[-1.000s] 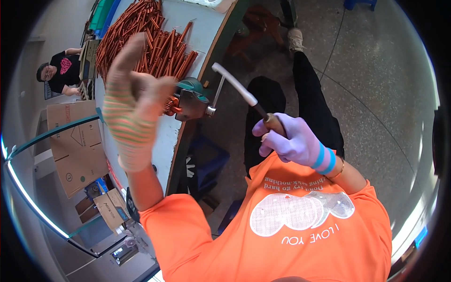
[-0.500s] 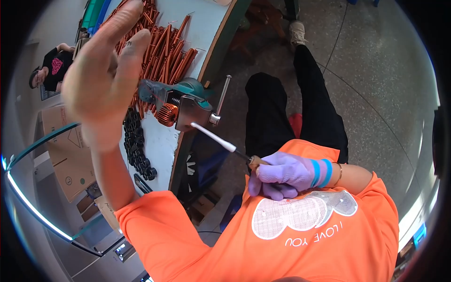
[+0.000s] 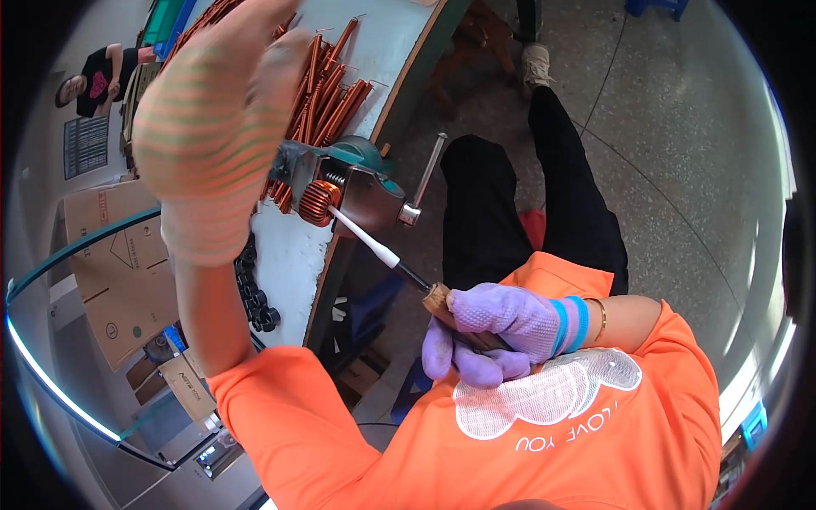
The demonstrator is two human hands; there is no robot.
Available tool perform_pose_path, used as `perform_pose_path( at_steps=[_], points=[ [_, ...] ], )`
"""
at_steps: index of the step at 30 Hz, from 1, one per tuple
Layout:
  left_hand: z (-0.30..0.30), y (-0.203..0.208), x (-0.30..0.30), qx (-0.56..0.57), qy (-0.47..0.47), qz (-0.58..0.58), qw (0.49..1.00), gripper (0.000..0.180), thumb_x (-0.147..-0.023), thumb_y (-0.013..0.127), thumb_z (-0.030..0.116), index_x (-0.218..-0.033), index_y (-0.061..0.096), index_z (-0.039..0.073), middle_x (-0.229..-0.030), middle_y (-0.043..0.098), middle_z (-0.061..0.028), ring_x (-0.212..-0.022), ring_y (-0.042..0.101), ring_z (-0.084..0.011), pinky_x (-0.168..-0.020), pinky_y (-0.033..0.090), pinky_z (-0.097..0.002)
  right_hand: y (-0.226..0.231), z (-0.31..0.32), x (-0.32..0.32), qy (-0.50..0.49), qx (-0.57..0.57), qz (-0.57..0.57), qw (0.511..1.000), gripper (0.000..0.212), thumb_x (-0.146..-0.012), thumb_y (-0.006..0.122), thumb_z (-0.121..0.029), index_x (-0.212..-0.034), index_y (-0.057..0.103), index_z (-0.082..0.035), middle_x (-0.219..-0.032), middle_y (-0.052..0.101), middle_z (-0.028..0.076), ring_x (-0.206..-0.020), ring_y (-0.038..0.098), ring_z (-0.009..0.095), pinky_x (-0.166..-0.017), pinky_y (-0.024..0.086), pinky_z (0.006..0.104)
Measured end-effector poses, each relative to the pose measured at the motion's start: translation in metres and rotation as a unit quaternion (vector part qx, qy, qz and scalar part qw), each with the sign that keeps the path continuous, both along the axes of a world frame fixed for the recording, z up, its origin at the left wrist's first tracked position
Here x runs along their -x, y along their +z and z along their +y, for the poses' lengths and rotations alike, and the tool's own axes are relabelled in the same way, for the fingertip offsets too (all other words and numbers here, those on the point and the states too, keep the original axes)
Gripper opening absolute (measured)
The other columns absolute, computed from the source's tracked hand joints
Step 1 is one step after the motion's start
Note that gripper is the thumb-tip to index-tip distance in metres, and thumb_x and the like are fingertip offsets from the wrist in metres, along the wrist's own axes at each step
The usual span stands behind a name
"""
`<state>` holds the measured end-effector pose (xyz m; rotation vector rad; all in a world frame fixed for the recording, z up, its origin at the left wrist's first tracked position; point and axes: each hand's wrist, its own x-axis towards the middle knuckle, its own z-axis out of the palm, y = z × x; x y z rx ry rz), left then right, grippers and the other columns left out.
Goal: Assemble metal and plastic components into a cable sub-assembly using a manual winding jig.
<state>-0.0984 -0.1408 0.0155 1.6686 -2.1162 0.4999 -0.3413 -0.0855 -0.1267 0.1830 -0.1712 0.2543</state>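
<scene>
My right hand, in a purple knit glove with a blue-striped cuff, is closed around the wooden handle of a thin tool with a dark shaft and white sleeve. The tool's narrow tip touches a ring-shaped copper coil. That coil sits against the jaws of a small green and steel bench vise at the table edge. My left hand, in a pale glove, is raised close to the camera and blurred. Its fingers stretch up, slightly apart, with nothing visible between them; the hand partly covers the table.
Many copper wire coils lie piled behind the vise on the pale table. Black ring-shaped parts line its left side. Cardboard boxes and a glass-edged frame stand further left. A person is in the far left background.
The tool's tip has moved from in front of the vise jaws onto the copper coil. My right hand has shifted slightly left and down. The view has shifted a little; my left hand appears further right.
</scene>
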Motion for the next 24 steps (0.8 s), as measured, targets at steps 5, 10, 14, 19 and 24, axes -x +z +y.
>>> perform_pose_path(
  at_steps=[5,10,14,19,24],
  points=[
    [-0.003,-0.003,-0.012,-0.02,-0.039,-0.035,0.998,0.036,-0.085,0.073,0.005,-0.121,0.069,0.006,-0.1,0.075,0.0019,-0.054,0.039,-0.0024,-0.05,0.036,-0.0177,0.001,0.002,-0.001,-0.003,0.006,-0.005,1.0,0.057,-0.105,0.038,-0.043,-0.109,0.064,0.007,-0.067,0.065,0.014,-0.032,0.037,0.008,-0.035,0.031,0.0198],
    [0.033,-0.016,-0.015,-0.052,0.127,0.156,0.978,0.034,-0.083,0.072,0.0,-0.116,0.07,0.001,-0.104,0.074,-0.0017,-0.058,0.05,-0.0048,-0.056,0.042,-0.0171,0.006,-0.004,-0.001,-0.012,0.049,0.036,0.998,0.056,-0.105,0.039,-0.042,-0.108,0.065,0.007,-0.068,0.066,0.015,-0.033,0.038,0.009,-0.035,0.032,0.0209],
    [0.037,0.016,0.006,-0.001,0.159,0.069,0.985,0.035,-0.083,0.073,0.0,-0.117,0.07,0.002,-0.102,0.075,-0.0019,-0.058,0.049,-0.0051,-0.056,0.042,-0.0169,0.016,-0.007,-0.003,-0.011,0.07,0.062,0.996,0.052,-0.105,0.04,-0.038,-0.107,0.065,0.007,-0.068,0.066,0.014,-0.034,0.039,0.01,-0.035,0.032,0.0212],
    [0.038,-0.014,-0.028,-0.067,0.115,0.174,0.976,0.037,-0.082,0.074,0.001,-0.118,0.068,0.001,-0.102,0.074,-0.0042,-0.06,0.052,-0.0051,-0.057,0.044,-0.0176,0.033,-0.002,-0.011,-0.028,0.028,0.088,0.995,0.049,-0.105,0.042,-0.036,-0.105,0.066,0.006,-0.066,0.064,0.013,-0.034,0.039,0.009,-0.035,0.031,0.0209],
    [0.06,-0.031,-0.017,-0.101,0.238,0.306,0.916,0.039,-0.081,0.075,0.002,-0.119,0.067,0.0,-0.103,0.074,-0.0076,-0.065,0.058,-0.0076,-0.061,0.048,-0.0191,0.032,-0.012,-0.017,-0.021,-0.022,0.049,0.998,0.044,-0.103,0.046,-0.034,-0.102,0.067,0.005,-0.062,0.062,0.011,-0.034,0.038,0.008,-0.035,0.03,0.0208]
  ],
)
